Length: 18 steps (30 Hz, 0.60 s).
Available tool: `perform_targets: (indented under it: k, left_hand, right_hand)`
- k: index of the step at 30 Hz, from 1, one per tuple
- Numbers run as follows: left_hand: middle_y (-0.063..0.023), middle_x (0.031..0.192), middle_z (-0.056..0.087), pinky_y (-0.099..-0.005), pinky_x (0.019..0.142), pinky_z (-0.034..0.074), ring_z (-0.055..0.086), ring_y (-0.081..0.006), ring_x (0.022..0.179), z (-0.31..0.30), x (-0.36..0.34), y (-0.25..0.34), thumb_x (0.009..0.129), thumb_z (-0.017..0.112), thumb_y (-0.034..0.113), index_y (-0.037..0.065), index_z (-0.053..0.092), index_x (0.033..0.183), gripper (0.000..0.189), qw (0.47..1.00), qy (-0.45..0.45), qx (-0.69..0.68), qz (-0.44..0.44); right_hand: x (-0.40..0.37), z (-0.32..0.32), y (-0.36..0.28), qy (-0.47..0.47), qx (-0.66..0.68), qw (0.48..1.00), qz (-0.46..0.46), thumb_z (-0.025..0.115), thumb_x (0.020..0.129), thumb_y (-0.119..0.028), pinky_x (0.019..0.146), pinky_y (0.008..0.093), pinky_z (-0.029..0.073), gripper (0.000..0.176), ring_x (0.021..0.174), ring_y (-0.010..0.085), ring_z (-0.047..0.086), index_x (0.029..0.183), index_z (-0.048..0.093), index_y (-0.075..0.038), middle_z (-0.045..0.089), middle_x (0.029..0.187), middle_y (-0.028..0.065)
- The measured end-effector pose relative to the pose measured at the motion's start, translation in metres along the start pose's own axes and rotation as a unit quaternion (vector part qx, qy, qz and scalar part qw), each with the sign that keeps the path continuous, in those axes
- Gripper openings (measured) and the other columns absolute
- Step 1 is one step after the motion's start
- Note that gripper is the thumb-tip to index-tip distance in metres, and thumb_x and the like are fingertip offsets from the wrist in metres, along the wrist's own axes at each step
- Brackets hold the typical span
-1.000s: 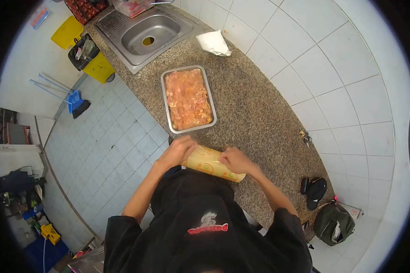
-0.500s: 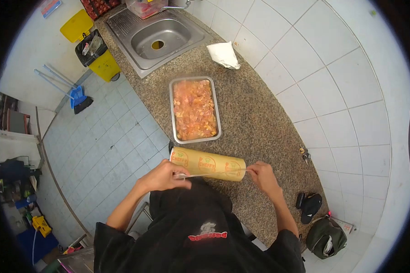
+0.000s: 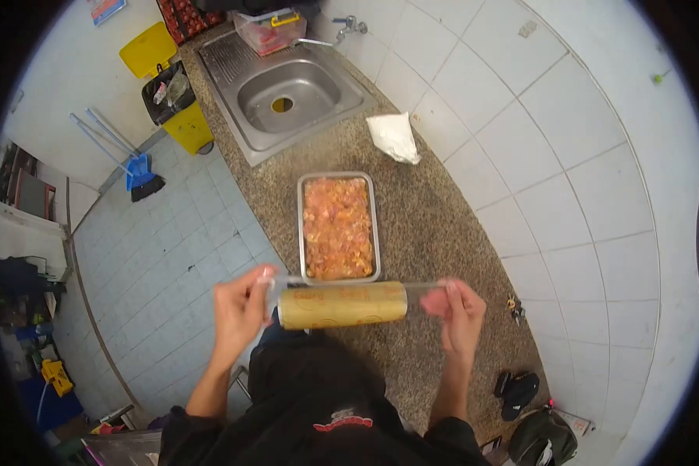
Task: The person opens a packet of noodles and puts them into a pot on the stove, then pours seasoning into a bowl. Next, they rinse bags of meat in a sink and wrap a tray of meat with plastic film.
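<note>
A yellow roll of cling film (image 3: 342, 304) lies crosswise on the granite counter (image 3: 435, 225), just in front of a metal tray (image 3: 300, 233) filled with orange-pink chopped meat. My left hand (image 3: 241, 311) pinches the left corner of the film's loose edge, raised above the roll. My right hand (image 3: 458, 311) pinches the right corner. The clear film stretches between both hands over the near end of the tray.
A steel sink (image 3: 287, 93) sits at the counter's far end, with a clear container (image 3: 270, 31) behind it. A white bag (image 3: 394, 136) lies by the tiled wall. Keys (image 3: 512, 304) and a black item (image 3: 518, 391) lie at right. Yellow bin (image 3: 180, 109) and dustpan (image 3: 136, 172) stand on the floor.
Both hands moved from the roll's near side, took the film's edge and lifted it up and forward over the roll towards the tray. The film sheet is now drawn out.
</note>
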<state>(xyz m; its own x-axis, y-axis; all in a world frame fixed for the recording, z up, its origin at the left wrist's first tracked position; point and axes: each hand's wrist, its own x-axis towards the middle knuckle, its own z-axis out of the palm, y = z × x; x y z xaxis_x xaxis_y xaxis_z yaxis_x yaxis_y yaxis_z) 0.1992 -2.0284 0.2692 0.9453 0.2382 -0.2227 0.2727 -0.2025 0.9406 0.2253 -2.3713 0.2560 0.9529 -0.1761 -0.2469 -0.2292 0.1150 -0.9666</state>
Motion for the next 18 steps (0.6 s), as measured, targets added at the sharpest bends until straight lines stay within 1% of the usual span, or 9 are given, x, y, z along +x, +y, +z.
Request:
perform_targets:
  k: [1, 3, 5, 7, 10, 11, 14, 15, 18]
  left_hand:
    - [-0.013, 0.09, 0.072, -0.0286, 0.066, 0.053, 0.068, -0.0184, 0.073, 0.006, 0.023, -0.004, 0.101, 0.057, 0.013, -0.004, 0.071, 0.109, 0.023, 0.991, 0.002, -0.125, -0.051]
    - [-0.0148, 0.095, 0.072, -0.031, 0.077, 0.057, 0.07, -0.0178, 0.086, 0.042, 0.098, -0.02, 0.105, 0.05, 0.017, -0.009, 0.068, 0.112, 0.032, 0.961, 0.095, -0.253, 0.057]
    - [-0.0161, 0.1, 0.073, -0.0306, 0.085, 0.056, 0.071, -0.0199, 0.095, 0.078, 0.197, -0.06, 0.104, 0.051, 0.018, -0.007, 0.068, 0.115, 0.032, 0.92, 0.119, -0.359, 0.1]
    - [-0.0156, 0.106, 0.073, -0.0306, 0.089, 0.055, 0.07, -0.0192, 0.098, 0.111, 0.284, -0.12, 0.103, 0.052, 0.02, -0.005, 0.067, 0.119, 0.033, 0.956, 0.153, -0.206, 0.141]
    - [-0.021, 0.113, 0.07, -0.0384, 0.092, 0.052, 0.069, -0.032, 0.106, 0.134, 0.348, -0.176, 0.101, 0.051, 0.017, -0.001, 0.066, 0.123, 0.031, 0.956, 0.209, 0.055, 0.199]
    - [-0.0221, 0.112, 0.07, -0.0395, 0.092, 0.052, 0.068, -0.0347, 0.106, 0.134, 0.364, -0.168, 0.101, 0.05, 0.017, -0.001, 0.066, 0.121, 0.031, 0.959, 0.192, 0.051, 0.202]
    - [-0.0244, 0.109, 0.069, -0.0421, 0.089, 0.052, 0.066, -0.0408, 0.104, 0.135, 0.374, -0.158, 0.101, 0.049, 0.016, 0.0, 0.067, 0.117, 0.029, 0.967, 0.167, 0.043, 0.188]
    - [-0.0247, 0.107, 0.069, -0.0425, 0.088, 0.052, 0.067, -0.0414, 0.102, 0.135, 0.388, -0.159, 0.101, 0.048, 0.015, 0.0, 0.067, 0.115, 0.028, 0.962, 0.189, 0.041, 0.193]
    - [-0.0223, 0.092, 0.071, -0.0459, 0.079, 0.052, 0.068, -0.0426, 0.089, 0.137, 0.409, -0.16, 0.099, 0.05, 0.015, 0.001, 0.069, 0.105, 0.024, 0.961, 0.217, 0.051, 0.166]
  right_hand:
    - [0.026, 0.02, 0.006, 0.012, 0.064, 0.997, -0.032, 0.055, 0.102, -0.015, 0.074, 0.0316, 0.061, 0.025, 0.083, 0.0207, 0.072, 0.113, 0.063, 0.006, 0.072, 0.09, 0.0138]
    - [0.101, 0.068, 0.027, 0.002, 0.13, 0.987, -0.096, 0.054, 0.103, -0.016, 0.087, 0.0368, 0.059, 0.026, 0.095, 0.0239, 0.071, 0.117, 0.06, 0.005, 0.07, 0.105, 0.016]
    - [0.198, 0.112, 0.071, -0.011, 0.158, 0.977, -0.147, 0.052, 0.104, -0.02, 0.093, 0.0374, 0.055, 0.029, 0.099, 0.0244, 0.07, 0.118, 0.059, 0.005, 0.07, 0.107, 0.0171]
    - [0.294, 0.13, 0.153, -0.028, 0.057, 0.979, -0.193, 0.049, 0.105, -0.018, 0.094, 0.0349, 0.054, 0.03, 0.104, 0.0252, 0.068, 0.117, 0.059, 0.008, 0.07, 0.109, 0.0173]
    - [0.357, 0.139, 0.202, -0.025, -0.17, 0.958, -0.232, 0.05, 0.105, -0.021, 0.096, 0.034, 0.051, 0.037, 0.114, 0.0239, 0.064, 0.127, 0.053, 0.009, 0.066, 0.123, 0.0172]
    - [0.353, 0.156, 0.183, -0.037, -0.102, 0.979, -0.171, 0.053, 0.103, -0.022, 0.098, 0.0367, 0.048, 0.044, 0.12, 0.0281, 0.061, 0.137, 0.047, 0.005, 0.06, 0.134, 0.0195]
    - [0.388, 0.159, 0.204, -0.044, -0.35, 0.877, -0.327, 0.054, 0.101, -0.023, 0.098, 0.0397, 0.048, 0.047, 0.121, 0.034, 0.06, 0.14, 0.044, 0.002, 0.053, 0.141, 0.0233]
    - [0.382, 0.166, 0.181, -0.064, -0.323, 0.911, -0.248, 0.055, 0.1, -0.023, 0.096, 0.0415, 0.048, 0.046, 0.118, 0.0379, 0.06, 0.139, 0.047, 0.001, 0.057, 0.135, 0.024]
    - [0.41, 0.152, 0.196, -0.062, -0.329, 0.917, -0.214, 0.056, 0.099, -0.024, 0.095, 0.0427, 0.049, 0.045, 0.116, 0.0395, 0.061, 0.136, 0.049, 0.001, 0.062, 0.129, 0.0234]
